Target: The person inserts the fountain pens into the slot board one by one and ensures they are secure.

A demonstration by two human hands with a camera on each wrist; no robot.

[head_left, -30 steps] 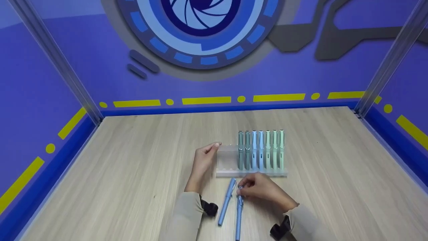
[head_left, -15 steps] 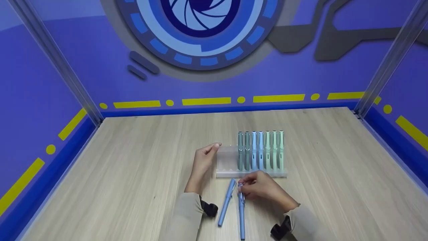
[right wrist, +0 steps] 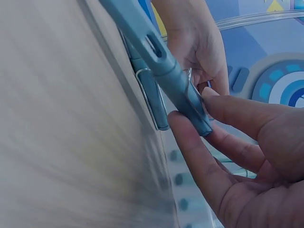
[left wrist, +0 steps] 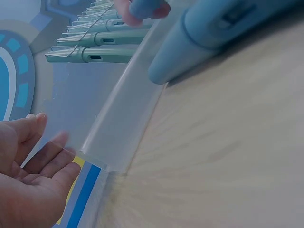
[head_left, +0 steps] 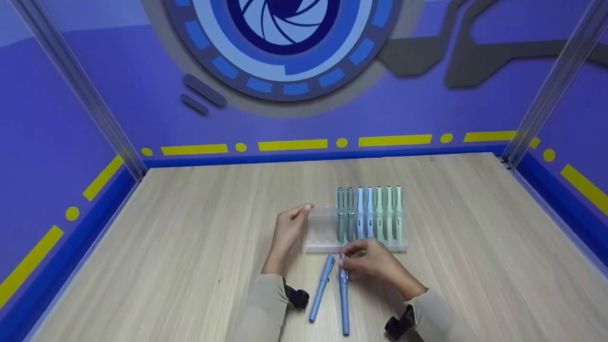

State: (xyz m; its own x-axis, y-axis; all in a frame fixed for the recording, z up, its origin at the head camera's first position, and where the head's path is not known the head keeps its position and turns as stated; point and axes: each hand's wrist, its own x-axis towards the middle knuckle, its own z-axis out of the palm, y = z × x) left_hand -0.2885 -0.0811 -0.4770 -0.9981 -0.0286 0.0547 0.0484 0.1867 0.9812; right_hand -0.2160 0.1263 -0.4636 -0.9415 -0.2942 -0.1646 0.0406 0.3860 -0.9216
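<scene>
A clear pen stand (head_left: 323, 225) stands on the table, its left part bare. My left hand (head_left: 288, 230) holds the stand's left edge; in the left wrist view some of its fingers lie behind the clear panel. Just in front of the stand, my right hand (head_left: 375, 259) pinches a blue fountain pen (head_left: 344, 304) by the clip end of its cap, between thumb and fingers. In the right wrist view this pen (right wrist: 164, 71) slants across, clip showing. A second blue pen (head_left: 321, 290) lies on the table to its left.
Dark green pens (head_left: 340, 218), light blue pens (head_left: 365, 213) and pale green pens (head_left: 389, 213) stand upright in the stand's middle and right. Blue panels (head_left: 114, 85) wall in the wooden table (head_left: 190, 237). A black wrist camera (head_left: 399, 325) sits on the right forearm.
My right hand has drawn the held pen a little forward, toward the stand, and the pen's lower end has swung right. The left hand and the loose pen stay in place.
</scene>
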